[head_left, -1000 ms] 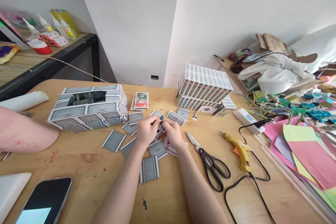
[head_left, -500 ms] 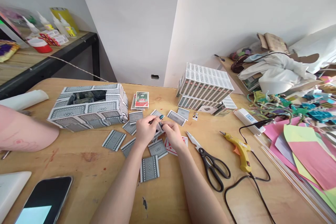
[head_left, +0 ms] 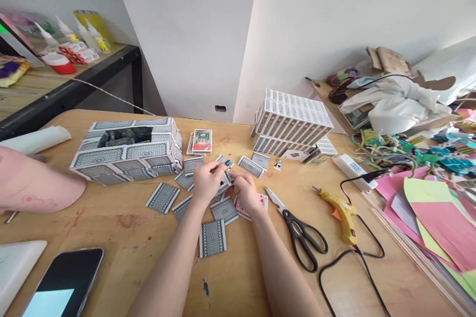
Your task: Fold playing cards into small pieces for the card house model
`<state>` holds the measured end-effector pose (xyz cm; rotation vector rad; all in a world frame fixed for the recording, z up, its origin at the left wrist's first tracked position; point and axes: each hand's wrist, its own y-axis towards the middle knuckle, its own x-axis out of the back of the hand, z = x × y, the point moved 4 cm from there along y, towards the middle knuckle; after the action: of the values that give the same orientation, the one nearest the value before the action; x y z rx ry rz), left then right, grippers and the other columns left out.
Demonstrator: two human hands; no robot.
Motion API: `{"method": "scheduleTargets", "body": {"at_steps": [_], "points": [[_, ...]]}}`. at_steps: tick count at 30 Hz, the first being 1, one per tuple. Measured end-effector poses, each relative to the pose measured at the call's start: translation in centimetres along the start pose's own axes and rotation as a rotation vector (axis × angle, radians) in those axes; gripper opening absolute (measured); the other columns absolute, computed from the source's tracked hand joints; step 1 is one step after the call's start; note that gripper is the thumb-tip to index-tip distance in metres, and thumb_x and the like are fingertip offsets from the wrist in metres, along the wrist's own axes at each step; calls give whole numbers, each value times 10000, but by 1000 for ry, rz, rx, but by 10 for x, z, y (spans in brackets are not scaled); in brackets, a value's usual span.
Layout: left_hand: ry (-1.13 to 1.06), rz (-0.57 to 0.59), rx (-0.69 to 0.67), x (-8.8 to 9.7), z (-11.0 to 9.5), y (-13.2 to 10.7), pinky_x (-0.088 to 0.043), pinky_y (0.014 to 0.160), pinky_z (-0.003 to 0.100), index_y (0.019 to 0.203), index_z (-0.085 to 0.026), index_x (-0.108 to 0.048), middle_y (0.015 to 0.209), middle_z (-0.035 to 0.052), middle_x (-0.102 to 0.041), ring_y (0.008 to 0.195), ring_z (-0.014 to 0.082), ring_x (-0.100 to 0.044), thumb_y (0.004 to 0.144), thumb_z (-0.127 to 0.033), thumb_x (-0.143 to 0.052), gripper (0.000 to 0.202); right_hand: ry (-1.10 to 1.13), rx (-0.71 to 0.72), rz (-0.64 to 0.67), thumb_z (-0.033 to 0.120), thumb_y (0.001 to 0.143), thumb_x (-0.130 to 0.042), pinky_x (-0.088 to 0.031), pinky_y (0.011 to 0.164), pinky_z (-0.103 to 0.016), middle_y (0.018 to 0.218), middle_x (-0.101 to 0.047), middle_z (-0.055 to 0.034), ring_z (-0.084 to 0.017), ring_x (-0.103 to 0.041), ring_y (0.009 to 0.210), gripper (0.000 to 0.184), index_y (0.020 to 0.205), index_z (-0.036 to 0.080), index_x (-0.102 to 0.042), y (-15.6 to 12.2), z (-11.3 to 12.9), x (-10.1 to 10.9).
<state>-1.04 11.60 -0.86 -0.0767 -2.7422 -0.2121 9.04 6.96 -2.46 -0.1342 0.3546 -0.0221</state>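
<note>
My left hand (head_left: 207,182) and my right hand (head_left: 245,191) are both closed on a playing card (head_left: 224,182), held between them just above the table. Its white face with a black mark shows between my fingers; the rest is covered. Under and around my hands lie several grey-backed playing cards (head_left: 212,238), some with folded edges. A red-printed card (head_left: 263,202) lies partly beneath my right hand. To the left stands a box covered in grey-backed cards (head_left: 145,153), with an opening on top holding something dark.
Black-handled scissors (head_left: 297,230) and a yellow glue gun (head_left: 344,215) with its cord lie to the right. Stacked card packs (head_left: 293,119) stand behind, beside a power strip (head_left: 354,172). At left are a phone (head_left: 67,277) and a pink cylinder-like object (head_left: 40,181).
My right fingers have shifted slightly down along the card, and more of its face shows between my hands. The view has moved a little; other things lie where they were.
</note>
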Motion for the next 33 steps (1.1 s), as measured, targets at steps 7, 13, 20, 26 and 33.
{"method": "scheduleTargets", "body": {"at_steps": [7, 13, 20, 26, 33], "points": [[-62, -82, -97, -2, -1, -3, -471, 652, 248, 854, -178, -671, 817, 51, -692, 706, 158, -617, 794, -354, -529, 234, -152, 183, -266, 359, 682, -628, -461, 618, -271, 709, -628, -24, -144, -540, 624, 218, 780, 166, -656, 9, 1, 16], [38, -52, -284, -2, -8, -5, -482, 729, 266, 831, -203, -658, 846, 35, -688, 776, 156, -629, 812, -301, -516, 173, -432, 301, -592, 353, 672, -643, -464, 618, -287, 675, -610, -16, -153, -515, 604, 203, 790, 193, -687, 6, 6, 40], [156, 11, -412, -7, -10, -5, -457, 773, 276, 864, -203, -629, 869, 39, -668, 837, 160, -607, 842, -236, -471, 163, -601, 386, -488, 246, 764, -501, -459, 691, -301, 728, -619, -29, -177, -552, 698, 218, 831, 230, -709, 4, 10, 36], [112, 29, -275, -9, -5, -5, -466, 713, 280, 800, -193, -632, 799, 37, -675, 763, 166, -609, 814, -229, -482, 155, -457, 321, -453, 282, 738, -524, -453, 700, -310, 752, -629, -26, -186, -551, 736, 189, 791, 212, -691, 10, 4, 42], [-25, 27, -41, -8, 3, -3, -449, 624, 245, 734, -169, -625, 709, 18, -670, 637, 140, -588, 765, -296, -543, 154, -360, 303, -426, 307, 735, -539, -448, 681, -301, 760, -637, -29, -177, -546, 715, 179, 773, 191, -670, 12, 4, 39]]}}
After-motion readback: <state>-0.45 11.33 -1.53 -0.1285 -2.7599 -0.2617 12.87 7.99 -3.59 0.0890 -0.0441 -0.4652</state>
